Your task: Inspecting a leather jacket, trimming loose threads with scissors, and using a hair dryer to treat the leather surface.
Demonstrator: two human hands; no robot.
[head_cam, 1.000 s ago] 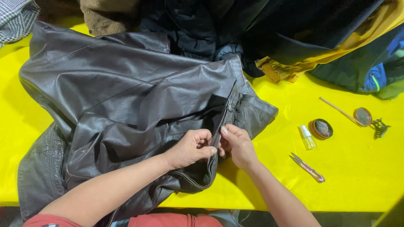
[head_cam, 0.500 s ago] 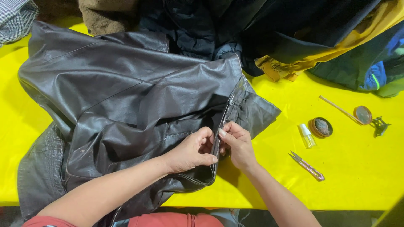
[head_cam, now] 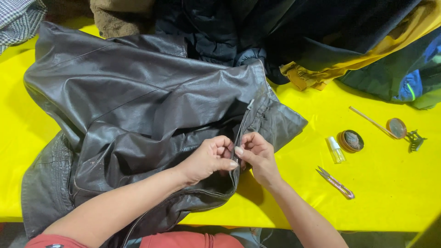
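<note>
Leather jacket (head_cam: 138, 115), dark brown, lies spread on yellow table (head_cam: 390, 202). Left hand (head_cam: 209, 158) & right hand (head_cam: 257, 154) meet at its zipper (head_cam: 241, 133), fingertips pinched shut on it. Small snips (head_cam: 335, 182), open tin (head_cam: 351, 140), vial (head_cam: 336, 149) sit nearby, to the right.

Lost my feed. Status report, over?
Left hand and right hand both pinching zipper of dark leather jacket. Nothing blocking the zipper.
</note>
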